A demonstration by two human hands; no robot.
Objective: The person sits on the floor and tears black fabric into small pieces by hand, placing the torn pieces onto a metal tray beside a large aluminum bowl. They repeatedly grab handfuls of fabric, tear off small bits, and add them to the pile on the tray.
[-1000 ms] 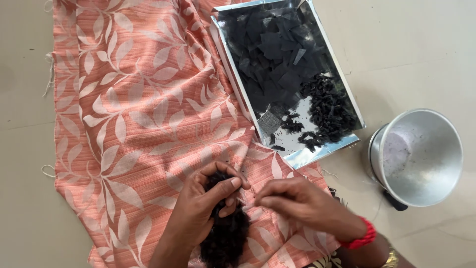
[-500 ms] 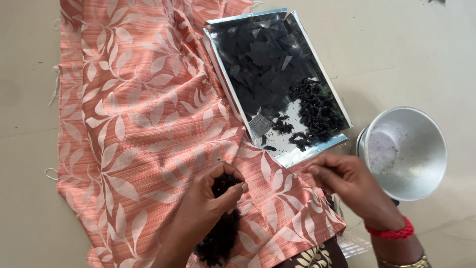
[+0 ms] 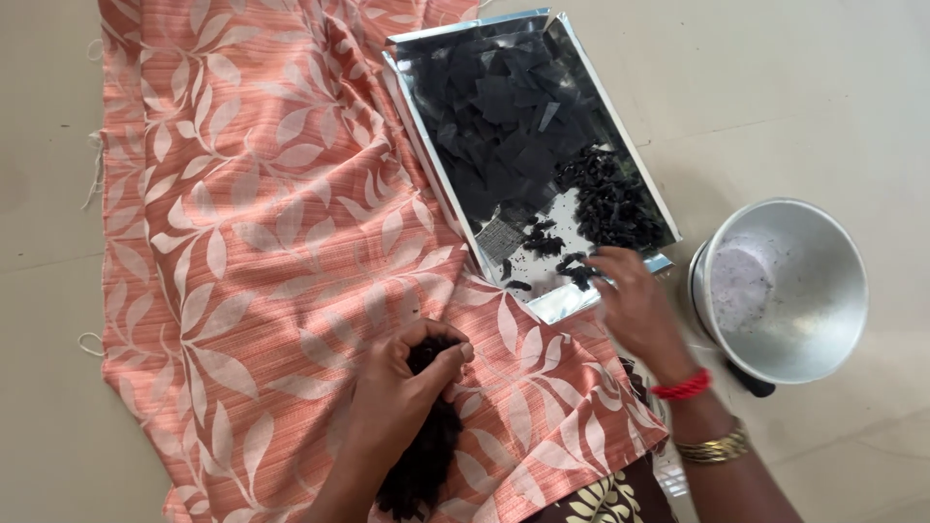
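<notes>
My left hand [image 3: 402,387] grips the top of a long black fuzzy bundle [image 3: 418,465] that lies on an orange cloth with pale leaf print [image 3: 262,242]. My right hand [image 3: 635,305] reaches over the near edge of a shiny metal tray [image 3: 562,302], its fingertips at small black pieces [image 3: 579,273] there. The tray also holds flat black fabric squares [image 3: 504,116] and a pile of black crumpled bits [image 3: 610,199]. A red thread band and a gold bangle circle my right wrist. Whether the fingers pinch anything is hidden.
A round metal bowl [image 3: 783,291] sits on a dark base on the pale floor to the right of the tray. The orange cloth covers the floor from the far left to my lap. Loose threads trail from its left edge.
My right hand left the black bundle and moved right and up to the tray's near edge. My left hand keeps its grip on the bundle.
</notes>
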